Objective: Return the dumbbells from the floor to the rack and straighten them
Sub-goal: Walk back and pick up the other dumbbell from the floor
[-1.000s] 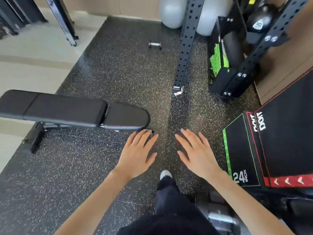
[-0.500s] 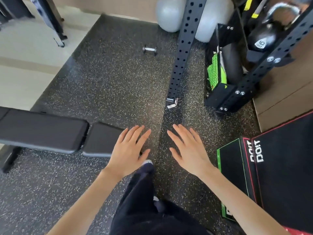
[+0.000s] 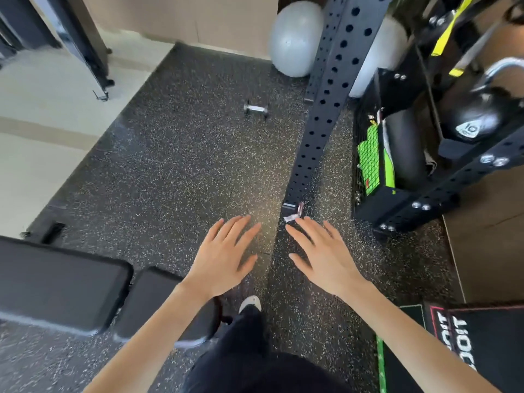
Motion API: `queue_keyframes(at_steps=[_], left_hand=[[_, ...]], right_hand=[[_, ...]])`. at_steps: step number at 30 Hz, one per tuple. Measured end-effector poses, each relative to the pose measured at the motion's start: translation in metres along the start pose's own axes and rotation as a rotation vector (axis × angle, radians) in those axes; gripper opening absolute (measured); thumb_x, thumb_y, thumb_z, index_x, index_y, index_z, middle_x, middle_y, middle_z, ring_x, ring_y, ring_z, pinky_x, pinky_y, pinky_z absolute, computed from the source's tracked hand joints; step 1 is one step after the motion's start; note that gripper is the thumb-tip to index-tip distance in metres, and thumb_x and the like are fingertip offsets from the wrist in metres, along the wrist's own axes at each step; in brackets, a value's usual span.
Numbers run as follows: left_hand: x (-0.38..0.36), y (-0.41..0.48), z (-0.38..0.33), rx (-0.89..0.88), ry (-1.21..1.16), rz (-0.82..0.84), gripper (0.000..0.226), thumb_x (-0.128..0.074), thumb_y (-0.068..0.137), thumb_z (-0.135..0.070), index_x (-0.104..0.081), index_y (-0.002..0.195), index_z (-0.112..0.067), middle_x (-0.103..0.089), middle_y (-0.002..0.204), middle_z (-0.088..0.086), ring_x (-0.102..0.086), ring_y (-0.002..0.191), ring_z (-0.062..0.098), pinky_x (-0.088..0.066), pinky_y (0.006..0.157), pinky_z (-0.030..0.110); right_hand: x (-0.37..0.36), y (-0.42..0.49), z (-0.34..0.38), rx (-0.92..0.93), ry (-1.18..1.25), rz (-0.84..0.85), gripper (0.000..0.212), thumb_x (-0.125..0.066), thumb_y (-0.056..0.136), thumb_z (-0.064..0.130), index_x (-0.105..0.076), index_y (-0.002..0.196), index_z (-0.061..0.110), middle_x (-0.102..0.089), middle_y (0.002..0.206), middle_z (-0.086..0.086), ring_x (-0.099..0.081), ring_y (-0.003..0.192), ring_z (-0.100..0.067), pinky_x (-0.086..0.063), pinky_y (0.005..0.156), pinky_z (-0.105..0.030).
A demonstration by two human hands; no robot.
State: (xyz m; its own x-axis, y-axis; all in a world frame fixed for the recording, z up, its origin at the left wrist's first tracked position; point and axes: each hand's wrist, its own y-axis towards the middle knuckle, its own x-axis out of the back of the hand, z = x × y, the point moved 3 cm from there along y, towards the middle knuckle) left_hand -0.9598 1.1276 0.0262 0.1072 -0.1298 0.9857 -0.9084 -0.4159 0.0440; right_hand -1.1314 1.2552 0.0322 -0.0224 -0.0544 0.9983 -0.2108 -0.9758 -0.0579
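So both our hands are out in front of us, palms down, and neither one is holding anything. Our left hand and right hand sit side by side with the fingers straight and spread, apart from each other, over the speckled black rubber floor.

One small dumbbell with a shiny handle lies on its side on that floor, well ahead of our fingertips. It's just left of the black perforated rack upright and near the grey exercise ball at the wall.

A black padded weight bench is on our left, with its end pad right under our left forearm. A 10-marked kettlebell sits up in the rack frame on the right, with something bright green stored below it; we can't tell what that is. A black plyo box with white lettering is down at the lower right, and the white toe of our shoe pokes out between our arms.
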Motion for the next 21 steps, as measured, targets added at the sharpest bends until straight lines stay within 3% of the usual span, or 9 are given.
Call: queue_keyframes(at_steps=[7, 21], left_hand=[[0.025, 0.099, 0.059, 0.057, 0.037, -0.049, 0.059, -0.033, 0.091, -0.047, -0.034, 0.143, -0.018, -0.044, 0.143, 0.01, -0.042, 0.13, 0.029, -0.032, 0.109, 0.048], [-0.003, 0.254, 0.137, 0.178, 0.003, 0.022, 0.058, -0.036, 0.089, -0.046, -0.04, 0.139, -0.018, -0.05, 0.138, 0.009, -0.048, 0.126, 0.03, -0.038, 0.105, 0.05]], right_hand=[[0.027, 0.115, -0.054, -0.004, 0.009, -0.109, 0.052, -0.044, 0.093, 0.044, -0.042, 0.138, 0.018, -0.045, 0.142, -0.01, -0.043, 0.131, -0.026, -0.038, 0.104, -0.051], [0.001, 0.297, -0.139, 0.109, 0.025, 0.008, 0.055, -0.03, 0.091, 0.045, -0.045, 0.136, 0.018, -0.046, 0.141, -0.007, -0.043, 0.131, -0.023, -0.04, 0.102, -0.048]])
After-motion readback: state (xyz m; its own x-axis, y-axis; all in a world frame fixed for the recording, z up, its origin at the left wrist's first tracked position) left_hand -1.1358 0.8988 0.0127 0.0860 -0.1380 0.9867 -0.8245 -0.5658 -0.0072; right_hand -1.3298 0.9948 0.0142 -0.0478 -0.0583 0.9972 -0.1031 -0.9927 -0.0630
